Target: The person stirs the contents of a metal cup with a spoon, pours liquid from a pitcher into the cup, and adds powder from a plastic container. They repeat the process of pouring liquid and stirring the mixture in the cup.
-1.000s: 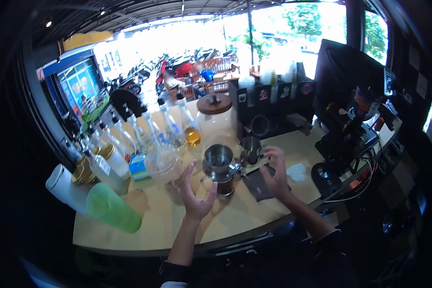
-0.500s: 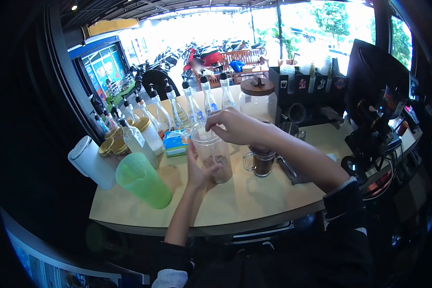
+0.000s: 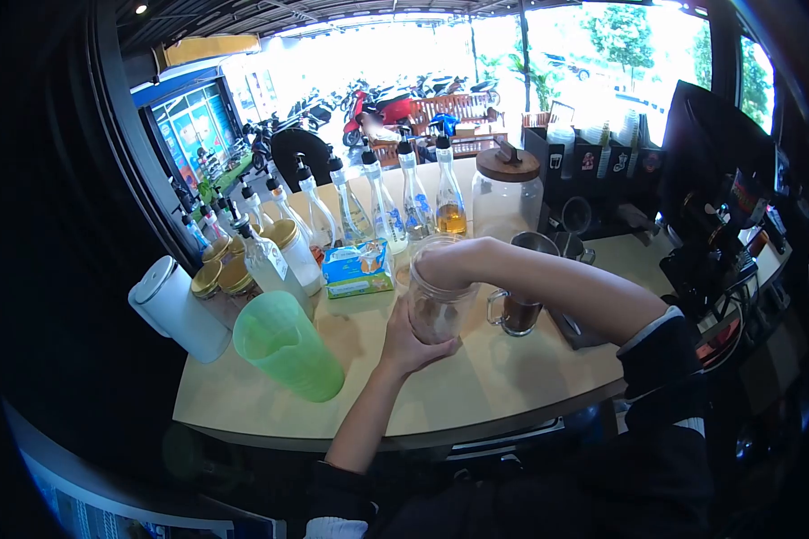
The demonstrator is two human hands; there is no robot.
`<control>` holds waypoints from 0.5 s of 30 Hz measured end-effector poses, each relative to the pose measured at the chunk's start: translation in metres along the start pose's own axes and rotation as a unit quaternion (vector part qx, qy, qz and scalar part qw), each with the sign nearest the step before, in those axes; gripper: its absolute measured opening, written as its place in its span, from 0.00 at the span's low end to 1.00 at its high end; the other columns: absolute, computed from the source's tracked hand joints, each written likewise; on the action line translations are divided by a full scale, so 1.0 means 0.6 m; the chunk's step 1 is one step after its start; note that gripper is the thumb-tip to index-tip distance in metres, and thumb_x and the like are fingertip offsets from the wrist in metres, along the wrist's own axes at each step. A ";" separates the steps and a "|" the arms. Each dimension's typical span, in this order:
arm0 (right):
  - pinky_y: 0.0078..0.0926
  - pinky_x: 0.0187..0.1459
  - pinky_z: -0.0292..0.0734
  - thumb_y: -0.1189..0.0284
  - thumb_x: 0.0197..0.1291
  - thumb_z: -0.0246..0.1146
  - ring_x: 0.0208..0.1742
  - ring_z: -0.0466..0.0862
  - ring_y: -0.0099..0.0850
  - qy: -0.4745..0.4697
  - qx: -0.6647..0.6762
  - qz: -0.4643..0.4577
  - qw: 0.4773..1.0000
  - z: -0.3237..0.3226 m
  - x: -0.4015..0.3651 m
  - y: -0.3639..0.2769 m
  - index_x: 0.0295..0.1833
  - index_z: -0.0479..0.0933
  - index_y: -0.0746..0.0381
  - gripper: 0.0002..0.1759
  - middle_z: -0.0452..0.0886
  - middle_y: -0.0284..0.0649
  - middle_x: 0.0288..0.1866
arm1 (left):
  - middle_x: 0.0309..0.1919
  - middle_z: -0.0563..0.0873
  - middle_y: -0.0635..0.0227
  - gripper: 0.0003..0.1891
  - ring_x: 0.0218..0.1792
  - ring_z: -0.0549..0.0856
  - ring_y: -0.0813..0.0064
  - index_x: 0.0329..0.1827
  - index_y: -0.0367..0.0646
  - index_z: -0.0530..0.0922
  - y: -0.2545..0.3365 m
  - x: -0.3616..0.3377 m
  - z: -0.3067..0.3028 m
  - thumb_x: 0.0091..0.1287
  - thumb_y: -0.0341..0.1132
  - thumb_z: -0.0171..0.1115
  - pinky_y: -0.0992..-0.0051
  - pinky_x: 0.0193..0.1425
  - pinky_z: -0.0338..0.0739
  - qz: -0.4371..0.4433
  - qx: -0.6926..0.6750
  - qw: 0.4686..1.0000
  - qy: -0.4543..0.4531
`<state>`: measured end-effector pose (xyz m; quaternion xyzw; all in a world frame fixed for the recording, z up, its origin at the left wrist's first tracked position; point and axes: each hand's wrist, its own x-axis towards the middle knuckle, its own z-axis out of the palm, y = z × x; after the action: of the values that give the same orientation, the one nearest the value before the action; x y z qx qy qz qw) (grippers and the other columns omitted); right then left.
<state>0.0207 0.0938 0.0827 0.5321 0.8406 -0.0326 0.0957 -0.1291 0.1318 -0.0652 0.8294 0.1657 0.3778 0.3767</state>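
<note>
A clear jar stands tilted near the middle of the counter. My left hand wraps round its lower side, thumb across the front. Bent down over the jar's mouth, my right hand reaches inside; its fingers are blurred behind the clear wall, and I cannot make out what they hold. Just right of the jar is a glass mug with dark contents, partly under my right forearm. A blue and green tissue pack lies behind and left of the jar.
A green translucent pitcher stands left of my left forearm, near a white jug. Several pump bottles line the back. A large wooden-lidded jar is behind the mug. Cup holders and dark equipment stand at right.
My right hand has gone from above the jar's rim down into its mouth. My left hand has closed more fully round the jar. The whole view has shifted slightly.
</note>
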 end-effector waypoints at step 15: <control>0.39 0.53 0.73 0.70 0.57 0.64 0.51 0.82 0.44 -0.100 0.105 0.043 0.989 -0.005 -0.030 -0.019 0.52 0.80 0.61 0.17 0.83 0.51 0.50 | 0.57 0.75 0.50 0.56 0.58 0.78 0.54 0.67 0.37 0.59 0.006 -0.005 0.001 0.34 0.46 0.82 0.61 0.62 0.75 0.036 0.035 0.999 0.007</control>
<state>0.0176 0.0732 0.0888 0.5691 0.7951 -0.1692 0.1239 -0.1309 0.1278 -0.0643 0.8449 0.1515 0.3913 0.3318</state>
